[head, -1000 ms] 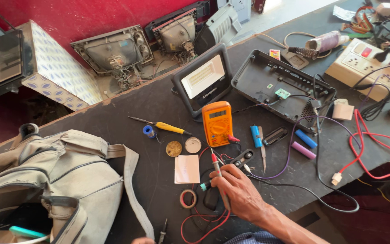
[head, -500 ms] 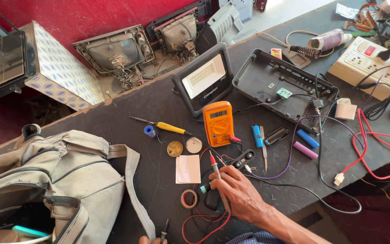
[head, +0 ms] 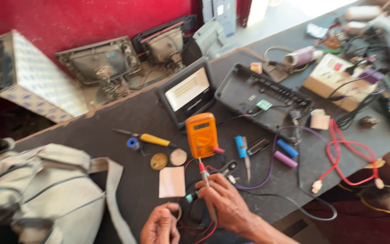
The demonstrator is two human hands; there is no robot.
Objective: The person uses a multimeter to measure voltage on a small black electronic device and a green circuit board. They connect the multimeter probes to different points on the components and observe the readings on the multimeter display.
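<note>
Pinching the red probe (head: pixel 202 172) in my right hand (head: pixel 224 205), I curl my left hand (head: pixel 161 224) by the tape ring (head: pixel 177 211); the orange multimeter (head: pixel 201 134) sits untouched on the counter (head: pixel 113 126).

1. Bright daylight comes from the upper right, where the floor (head: pixel 290 13) is washed out to near white.
2. The bench (head: pixel 113 122) is evenly lit, with short, soft shadows under the tools.
3. The lamp panel (head: pixel 187 89) shows pale glare.
4. Motion blur softens the whole frame, most at the bag (head: pixel 37 194) and the right edge.
5. Both hands are slightly smeared.
</note>
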